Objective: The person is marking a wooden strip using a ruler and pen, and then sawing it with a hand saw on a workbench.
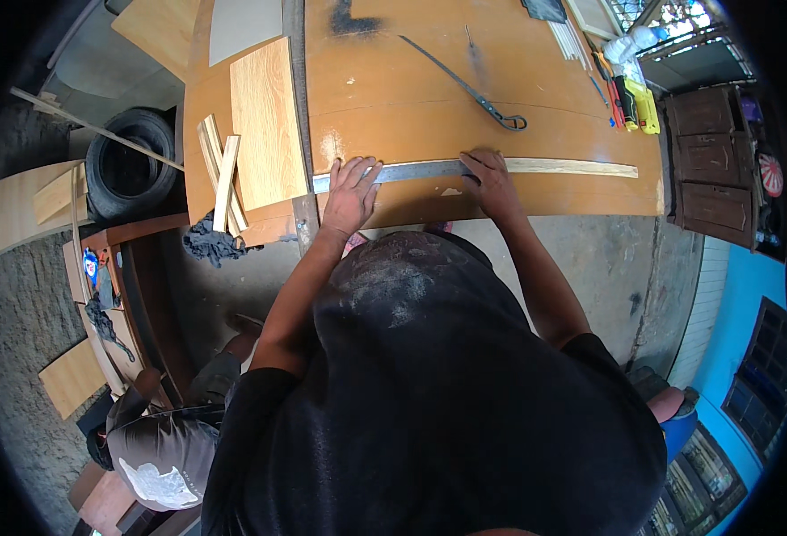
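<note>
Across the top of the view a big orange-brown laminate tabletop [500, 80] is spread out, glossy, scuffed with pale scratches and a black smudge near the far edge. On its left part a lighter wood-grain board [266, 125] is laid flat, rectangular, with a few narrow wood offcuts [222, 174] crossed over each other just beside it. Off the table's left edge an old black rubber tyre [130, 165] is seen on the concrete floor. Near the table's right end a yellow tool [645, 107] is parked.

Along the near edge a long steel ruler [420, 170] is laid flat, grey and dull, running left to right. A thin pale wood strip [572, 167] is lined up with it and carries on past it to the right.

The left hand [350, 192] is pressed flat on the ruler's left part, fingers spread and extended, nothing clenched. The right hand [492, 183] is set on the ruler's right end where the strip starts, fingertips pushed down on it; whether something small is pinched there can't be told. So the ruler is pinned under both hands, between them.

A bent metal rod [469, 85] with a loop end is left further back.
</note>
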`<move>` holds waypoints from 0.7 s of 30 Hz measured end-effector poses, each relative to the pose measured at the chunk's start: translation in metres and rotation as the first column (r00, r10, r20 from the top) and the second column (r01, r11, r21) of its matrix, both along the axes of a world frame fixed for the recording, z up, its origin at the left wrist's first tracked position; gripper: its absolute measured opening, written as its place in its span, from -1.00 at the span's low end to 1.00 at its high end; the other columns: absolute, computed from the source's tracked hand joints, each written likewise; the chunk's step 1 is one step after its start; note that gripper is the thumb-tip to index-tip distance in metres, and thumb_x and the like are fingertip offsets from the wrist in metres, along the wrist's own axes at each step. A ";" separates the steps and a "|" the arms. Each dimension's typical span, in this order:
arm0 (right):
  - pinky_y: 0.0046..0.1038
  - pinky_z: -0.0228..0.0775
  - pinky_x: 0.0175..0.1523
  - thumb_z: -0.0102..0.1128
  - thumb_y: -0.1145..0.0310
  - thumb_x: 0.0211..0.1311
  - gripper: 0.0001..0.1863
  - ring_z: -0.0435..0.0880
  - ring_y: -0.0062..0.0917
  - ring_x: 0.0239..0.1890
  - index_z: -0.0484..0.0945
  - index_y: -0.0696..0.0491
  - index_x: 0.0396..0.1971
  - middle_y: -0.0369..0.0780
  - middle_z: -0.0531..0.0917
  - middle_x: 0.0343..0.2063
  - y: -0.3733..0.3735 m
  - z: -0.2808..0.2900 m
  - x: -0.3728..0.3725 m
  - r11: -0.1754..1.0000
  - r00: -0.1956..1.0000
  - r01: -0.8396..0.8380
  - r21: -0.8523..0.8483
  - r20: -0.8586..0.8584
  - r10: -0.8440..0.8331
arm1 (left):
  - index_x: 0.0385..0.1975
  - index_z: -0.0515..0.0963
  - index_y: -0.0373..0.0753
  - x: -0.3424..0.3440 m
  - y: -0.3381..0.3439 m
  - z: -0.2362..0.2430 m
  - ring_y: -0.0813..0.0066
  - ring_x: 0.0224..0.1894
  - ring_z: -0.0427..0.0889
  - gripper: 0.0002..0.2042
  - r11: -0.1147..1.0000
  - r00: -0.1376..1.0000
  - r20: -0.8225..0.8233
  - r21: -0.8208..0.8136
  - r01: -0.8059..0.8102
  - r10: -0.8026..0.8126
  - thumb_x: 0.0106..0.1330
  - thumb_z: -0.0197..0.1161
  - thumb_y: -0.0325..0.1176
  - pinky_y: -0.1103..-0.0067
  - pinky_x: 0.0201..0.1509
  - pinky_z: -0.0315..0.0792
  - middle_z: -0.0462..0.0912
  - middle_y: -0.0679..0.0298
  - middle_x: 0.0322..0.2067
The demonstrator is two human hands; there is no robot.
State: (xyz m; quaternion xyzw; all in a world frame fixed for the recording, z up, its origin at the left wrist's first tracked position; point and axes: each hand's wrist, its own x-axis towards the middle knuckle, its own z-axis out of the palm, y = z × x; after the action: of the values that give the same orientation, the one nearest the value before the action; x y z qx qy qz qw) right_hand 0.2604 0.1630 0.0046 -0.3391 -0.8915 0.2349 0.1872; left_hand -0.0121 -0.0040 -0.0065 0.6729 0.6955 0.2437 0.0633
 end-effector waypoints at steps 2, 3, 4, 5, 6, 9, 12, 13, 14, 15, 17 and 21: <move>-0.09 0.21 0.36 0.30 0.44 0.10 -0.53 0.51 -0.13 0.14 0.59 0.08 0.08 -0.09 0.60 0.01 -0.001 -0.004 0.002 1.000 0.999 0.008 -0.019 -0.031 -0.009 | 0.21 0.51 -0.14 -0.001 -0.001 0.001 0.19 0.30 0.39 -0.58 1.000 1.000 -0.005 -0.004 0.002 -0.002 0.33 0.22 -0.33 0.06 0.50 0.01 0.49 0.21 0.20; -0.04 0.16 0.39 0.29 0.45 0.11 -0.50 0.50 -0.11 0.16 0.56 0.08 0.12 -0.07 0.59 0.02 -0.001 -0.006 0.003 0.999 0.998 0.017 -0.037 -0.058 -0.019 | 0.21 0.51 -0.14 -0.001 -0.001 0.001 0.18 0.30 0.39 -0.58 1.000 1.000 0.001 -0.006 0.003 -0.003 0.33 0.22 -0.33 0.06 0.50 0.01 0.50 0.22 0.20; -0.04 0.16 0.39 0.29 0.45 0.11 -0.50 0.50 -0.11 0.16 0.56 0.08 0.12 -0.07 0.59 0.02 0.000 -0.006 0.004 0.999 0.998 0.011 -0.039 -0.065 -0.014 | 0.20 0.52 -0.14 -0.001 -0.001 0.001 0.18 0.30 0.39 -0.58 1.000 1.000 0.006 -0.009 -0.001 0.001 0.33 0.22 -0.34 0.06 0.50 0.01 0.50 0.22 0.20; -0.03 0.15 0.41 0.24 0.47 0.12 -0.52 0.49 -0.12 0.18 0.56 0.08 0.12 -0.07 0.58 0.04 0.003 -0.005 0.006 0.995 0.995 -0.001 -0.104 -0.097 -0.009 | 0.20 0.52 -0.14 -0.002 -0.002 0.001 0.18 0.30 0.39 -0.58 1.000 1.000 -0.002 -0.012 -0.007 0.007 0.33 0.22 -0.34 0.06 0.50 0.01 0.50 0.22 0.20; -0.03 0.13 0.43 0.20 0.49 0.13 -0.52 0.48 -0.12 0.19 0.56 0.09 0.12 -0.06 0.58 0.05 0.005 -0.003 0.009 0.986 0.992 -0.015 -0.169 -0.128 -0.007 | 0.20 0.52 -0.13 -0.003 -0.003 0.001 0.18 0.30 0.39 -0.58 1.000 1.000 0.005 -0.011 -0.002 0.002 0.32 0.23 -0.34 0.05 0.50 0.02 0.50 0.22 0.20; -0.07 0.21 0.38 0.14 0.55 0.12 -0.51 0.49 -0.10 0.17 0.55 0.10 0.13 -0.04 0.58 0.03 0.021 -0.007 0.031 0.997 0.999 0.030 0.071 0.034 -0.033 | 0.20 0.53 -0.11 -0.005 -0.005 -0.002 0.18 0.30 0.39 -0.58 1.000 1.000 0.001 -0.002 -0.002 0.002 0.31 0.24 -0.36 0.05 0.49 0.04 0.51 0.24 0.20; -0.08 0.24 0.35 0.10 0.61 0.09 -0.47 0.50 -0.09 0.15 0.54 0.09 0.14 -0.03 0.57 0.01 0.030 -0.001 0.043 0.995 0.998 0.051 -0.089 0.025 -0.049 | 0.20 0.52 -0.10 -0.004 -0.005 -0.003 0.19 0.30 0.39 -0.57 1.000 1.000 0.012 0.005 0.002 -0.002 0.30 0.25 -0.36 0.05 0.50 0.03 0.51 0.25 0.20; -0.08 0.24 0.35 0.10 0.61 0.09 -0.47 0.50 -0.09 0.15 0.54 0.09 0.14 -0.03 0.57 0.01 0.031 -0.001 0.043 0.995 0.999 0.046 -0.092 0.020 -0.044 | 0.20 0.52 -0.10 -0.003 -0.004 -0.002 0.19 0.30 0.39 -0.57 1.000 1.000 0.007 0.001 -0.003 0.003 0.30 0.25 -0.36 0.05 0.50 0.03 0.51 0.25 0.20; -0.07 0.23 0.35 0.10 0.62 0.08 -0.45 0.50 -0.09 0.14 0.53 0.08 0.16 -0.03 0.57 0.01 0.032 -0.002 0.043 0.996 0.998 0.039 -0.075 0.048 -0.036 | 0.20 0.52 -0.11 -0.002 -0.004 -0.001 0.19 0.30 0.39 -0.57 1.000 1.000 0.005 0.003 -0.001 0.001 0.30 0.25 -0.37 0.05 0.50 0.02 0.51 0.24 0.20; -0.06 0.23 0.36 0.10 0.63 0.07 -0.44 0.50 -0.09 0.13 0.52 0.07 0.17 -0.03 0.57 0.01 0.033 -0.003 0.042 0.998 0.997 0.032 -0.058 0.075 -0.028 | 0.20 0.52 -0.11 -0.002 -0.003 0.000 0.19 0.30 0.39 -0.57 1.000 1.000 0.003 0.005 0.000 0.000 0.30 0.25 -0.37 0.05 0.51 0.02 0.51 0.24 0.20; -0.07 0.22 0.36 0.09 0.63 0.07 -0.43 0.49 -0.09 0.15 0.52 0.07 0.17 -0.03 0.57 0.02 0.033 0.000 0.045 0.998 0.994 0.038 -0.045 0.101 -0.034 | 0.20 0.52 -0.12 -0.001 0.002 -0.002 0.19 0.30 0.40 -0.57 0.999 1.000 0.009 0.038 0.023 -0.023 0.29 0.25 -0.37 0.04 0.50 0.03 0.51 0.22 0.19; -0.10 0.21 0.38 0.10 0.61 0.07 -0.42 0.45 -0.09 0.20 0.51 0.06 0.19 -0.03 0.57 0.05 0.038 -0.005 0.051 1.000 0.988 0.016 0.006 0.153 -0.017 | 0.18 0.54 -0.12 0.002 0.003 0.000 0.19 0.28 0.42 -0.55 0.999 1.000 0.006 0.043 0.025 -0.025 0.24 0.28 -0.39 0.00 0.46 0.09 0.52 0.21 0.18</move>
State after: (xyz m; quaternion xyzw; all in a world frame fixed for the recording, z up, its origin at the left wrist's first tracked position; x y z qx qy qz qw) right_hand 0.3115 0.2008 0.0001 -0.3630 -0.9009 0.2046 0.1211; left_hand -0.0104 -0.0005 -0.0064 0.6821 0.6814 0.2599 0.0542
